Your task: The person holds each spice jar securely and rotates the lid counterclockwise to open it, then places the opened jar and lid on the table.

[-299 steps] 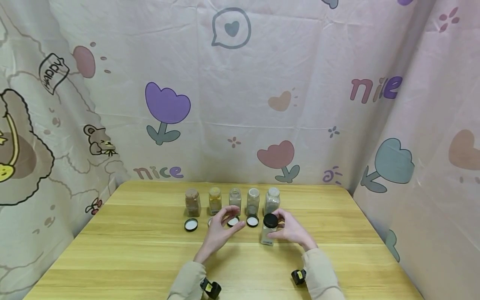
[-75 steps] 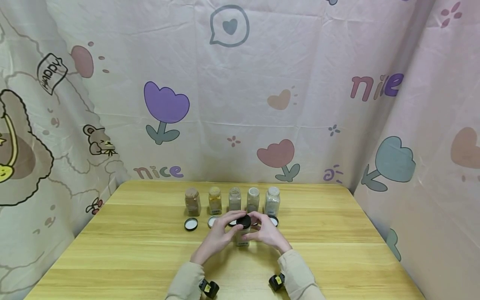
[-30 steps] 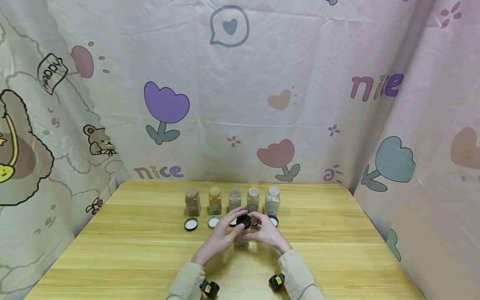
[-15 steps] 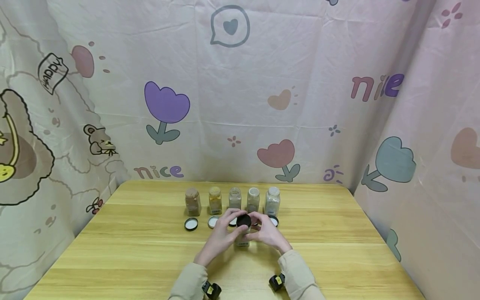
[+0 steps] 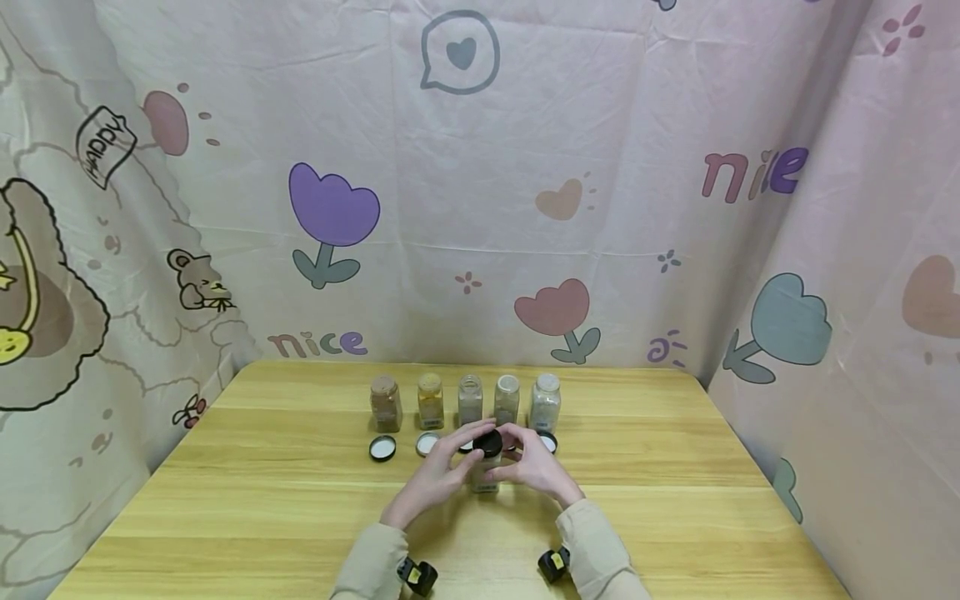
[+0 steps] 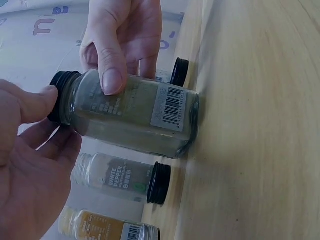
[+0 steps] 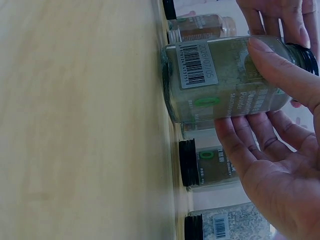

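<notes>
A glass spice jar point(image 5: 486, 482) of greenish-grey powder is upright at the table in front of me, its black screw lid point(image 5: 488, 442) on top. My left hand point(image 5: 435, 480) grips that lid, thumb on the near side, as the left wrist view shows with the lid's rim point(image 6: 61, 95) at the jar's neck. With thumb and fingers my right hand point(image 5: 542, 472) holds the jar body from the right; the right wrist view shows the barcoded label point(image 7: 196, 64). Part of the jar is hidden behind both hands.
Behind stands a row of lidless spice jars: brown point(image 5: 386, 408), yellow point(image 5: 431, 406), greyish point(image 5: 470, 400), another pale one point(image 5: 507, 400) and a whitish one point(image 5: 546, 405). Black lids, such as the leftmost lid point(image 5: 382, 449), lie upturned before them on the wooden table point(image 5: 300, 517). A patterned cloth point(image 5: 480, 317) hangs behind.
Since ten seconds ago my right hand has brought the jar left to the middle, and my left hand has taken its lid. Lately my left fingers shift slightly around the lid.
</notes>
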Demonstrator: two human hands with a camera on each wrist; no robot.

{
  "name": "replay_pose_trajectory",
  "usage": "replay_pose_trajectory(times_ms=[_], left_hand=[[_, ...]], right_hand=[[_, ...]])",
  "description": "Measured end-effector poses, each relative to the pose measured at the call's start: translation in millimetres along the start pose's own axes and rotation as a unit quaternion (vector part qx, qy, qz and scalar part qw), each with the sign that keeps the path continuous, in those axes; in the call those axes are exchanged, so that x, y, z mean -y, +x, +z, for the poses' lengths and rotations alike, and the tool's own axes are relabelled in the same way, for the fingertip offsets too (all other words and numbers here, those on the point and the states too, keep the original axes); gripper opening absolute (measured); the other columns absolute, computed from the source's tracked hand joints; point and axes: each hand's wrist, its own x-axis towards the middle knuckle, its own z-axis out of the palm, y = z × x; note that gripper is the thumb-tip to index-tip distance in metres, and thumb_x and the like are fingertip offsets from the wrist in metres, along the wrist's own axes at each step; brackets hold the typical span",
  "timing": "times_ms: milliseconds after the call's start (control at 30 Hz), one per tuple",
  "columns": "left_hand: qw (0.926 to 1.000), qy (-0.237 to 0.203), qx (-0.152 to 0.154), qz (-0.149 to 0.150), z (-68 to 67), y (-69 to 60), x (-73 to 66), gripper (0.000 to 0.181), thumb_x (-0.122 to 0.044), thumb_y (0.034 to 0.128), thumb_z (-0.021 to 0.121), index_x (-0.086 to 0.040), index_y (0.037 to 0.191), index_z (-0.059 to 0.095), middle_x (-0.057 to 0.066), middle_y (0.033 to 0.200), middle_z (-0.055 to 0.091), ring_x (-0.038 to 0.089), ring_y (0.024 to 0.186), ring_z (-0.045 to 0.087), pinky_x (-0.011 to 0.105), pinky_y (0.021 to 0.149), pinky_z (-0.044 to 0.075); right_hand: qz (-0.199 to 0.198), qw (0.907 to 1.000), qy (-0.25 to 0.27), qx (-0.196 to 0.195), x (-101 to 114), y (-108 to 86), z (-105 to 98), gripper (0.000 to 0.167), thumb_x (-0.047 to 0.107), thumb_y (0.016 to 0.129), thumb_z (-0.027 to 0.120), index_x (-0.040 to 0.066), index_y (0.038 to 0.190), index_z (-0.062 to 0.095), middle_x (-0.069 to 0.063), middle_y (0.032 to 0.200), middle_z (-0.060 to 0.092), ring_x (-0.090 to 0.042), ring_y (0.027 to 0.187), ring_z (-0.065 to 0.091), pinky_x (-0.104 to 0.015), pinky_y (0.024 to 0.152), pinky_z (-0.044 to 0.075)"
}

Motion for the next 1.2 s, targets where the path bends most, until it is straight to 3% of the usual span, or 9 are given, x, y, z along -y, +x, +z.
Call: replay_pose_trajectory(times_ms=[133,300,433,633,867,1000,1200], left_hand=[[0.9990,0.020,-0.039,0.012,3.8,1.1,-1.4,0.038,-0.007,0.0960,0.064,0.004,0.132,0.060,0.022,0.133,0.063,0.040,0.122,0.062,0.051,0.104,0.055],[0.9967,0.021,-0.073,-0.030,7.8,1.6,-3.6,0.040,-0.015,0.0906,0.073,-0.003,0.128,0.065,0.013,0.125,0.064,0.032,0.116,0.064,0.046,0.101,0.057],[0.9965,0.009,-0.066,-0.051,6.5,1.3,-4.0,0.044,-0.019,0.0916,0.073,-0.004,0.131,0.064,0.011,0.133,0.062,0.032,0.124,0.060,0.052,0.108,0.052],[0.9991,-0.008,-0.030,-0.029,-0.5,-0.6,-1.2,0.042,-0.016,0.0991,0.063,-0.001,0.138,0.058,0.016,0.146,0.056,0.039,0.136,0.052,0.062,0.113,0.043],[0.9997,-0.022,0.004,-0.007,-3.8,-0.4,-2.3,0.040,-0.008,0.1007,0.057,0.002,0.139,0.056,0.022,0.149,0.053,0.041,0.138,0.050,0.060,0.115,0.041],[0.9998,-0.013,-0.015,0.006,-0.9,0.5,-2.8,0.038,-0.005,0.0980,0.060,0.004,0.135,0.058,0.022,0.141,0.059,0.040,0.132,0.055,0.055,0.111,0.048],[0.9982,-0.001,-0.055,-0.025,6.2,1.3,-3.2,0.040,-0.012,0.0927,0.070,-0.002,0.131,0.064,0.014,0.130,0.061,0.034,0.122,0.060,0.046,0.106,0.054]], right_hand=[[0.001,1.0000,-0.008,0.003,0.2,0.1,-0.4,0.052,0.007,0.075,0.087,0.004,0.121,0.063,-0.009,0.106,0.067,-0.018,0.098,0.062,-0.037,0.092,0.059],[-0.004,0.9999,-0.013,0.004,-2.4,1.2,-0.2,0.050,0.009,0.075,0.087,0.004,0.120,0.064,-0.010,0.105,0.067,-0.017,0.096,0.062,-0.037,0.095,0.058],[-0.003,1.0000,-0.001,0.005,-2.3,1.4,-0.1,0.050,0.009,0.075,0.087,0.003,0.120,0.064,-0.010,0.106,0.068,-0.016,0.096,0.062,-0.035,0.094,0.058],[-0.001,1.0000,0.003,0.004,-1.7,1.1,-0.1,0.051,0.008,0.074,0.087,0.002,0.119,0.063,-0.011,0.104,0.068,-0.017,0.095,0.064,-0.033,0.090,0.059],[-0.004,1.0000,-0.008,0.002,-1.4,0.6,-0.8,0.054,0.010,0.074,0.088,0.003,0.121,0.063,-0.011,0.107,0.070,-0.013,0.094,0.065,-0.025,0.086,0.058],[-0.004,0.9999,-0.011,0.004,-0.8,0.2,-1.1,0.055,0.011,0.074,0.088,0.004,0.122,0.063,-0.010,0.106,0.069,-0.013,0.094,0.064,-0.026,0.086,0.058],[-0.005,0.9999,-0.008,0.007,-1.6,1.4,-0.9,0.051,0.010,0.075,0.087,0.003,0.120,0.064,-0.011,0.107,0.068,-0.017,0.096,0.064,-0.034,0.092,0.059]])
